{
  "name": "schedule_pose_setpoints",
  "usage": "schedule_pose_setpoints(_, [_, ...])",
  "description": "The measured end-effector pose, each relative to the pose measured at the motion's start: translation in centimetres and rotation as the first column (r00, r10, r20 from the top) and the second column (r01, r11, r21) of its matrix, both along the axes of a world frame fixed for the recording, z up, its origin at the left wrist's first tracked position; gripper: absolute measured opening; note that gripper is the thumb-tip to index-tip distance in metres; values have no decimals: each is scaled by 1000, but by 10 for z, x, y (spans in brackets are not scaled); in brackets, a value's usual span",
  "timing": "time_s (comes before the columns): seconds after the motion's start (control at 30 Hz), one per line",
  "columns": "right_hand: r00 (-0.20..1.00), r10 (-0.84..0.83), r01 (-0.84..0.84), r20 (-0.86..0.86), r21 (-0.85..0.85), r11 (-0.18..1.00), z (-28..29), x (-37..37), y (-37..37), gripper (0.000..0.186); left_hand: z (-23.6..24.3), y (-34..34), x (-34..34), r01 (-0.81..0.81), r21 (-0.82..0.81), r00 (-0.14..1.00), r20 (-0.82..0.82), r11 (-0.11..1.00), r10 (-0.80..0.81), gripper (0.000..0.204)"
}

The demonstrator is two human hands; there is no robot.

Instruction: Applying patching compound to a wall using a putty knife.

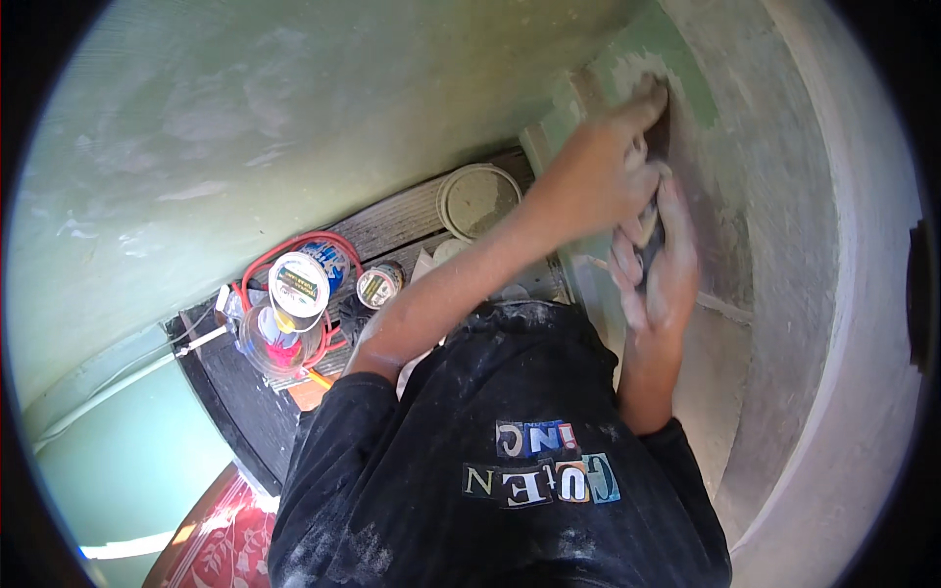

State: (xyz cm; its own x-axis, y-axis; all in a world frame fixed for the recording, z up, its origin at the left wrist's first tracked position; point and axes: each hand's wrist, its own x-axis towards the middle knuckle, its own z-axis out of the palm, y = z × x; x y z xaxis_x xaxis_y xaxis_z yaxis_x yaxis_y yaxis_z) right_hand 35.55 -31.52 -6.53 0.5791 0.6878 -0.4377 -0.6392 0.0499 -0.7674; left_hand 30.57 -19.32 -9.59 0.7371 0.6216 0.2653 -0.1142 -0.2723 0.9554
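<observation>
Both of my hands are close together in front of the patched wall [735,186] at the upper right. My left hand [627,162] is bent round a dark, flat scraper [661,132], its upper fingers stretched along it near a pale, rough filler patch. Just below, my right hand [671,265] is closed on another dark, flat piece, smeared with pale putty [643,230]. Fingers hide most of this piece, so its exact kind is unclear. Whitish dust or putty coats the fingers of both hands.
A round tub [478,201] with a pale rim stands on the wooden plank surface [387,230]. To its left are a small labelled can [379,286], a white-lidded pot [298,285], a clear container [270,343] and a coiled red hose [257,263]. The green wall [294,108] rises behind.
</observation>
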Motion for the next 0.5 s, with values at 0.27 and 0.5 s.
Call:
schedule_pose_setpoints(0.27, [992, 94, -98, 88, 37, 995, 5, -3, -9, 23, -5, -9, 0, -13, 1, 1000, -26, 1000, 13, 69])
schedule_pose_setpoints(0.5, [987, 98, -92, 130, -49, 995, -8, 15, -5, 24, 18, -9, -5, 8, -360, 972, -217, 933, -92, 71])
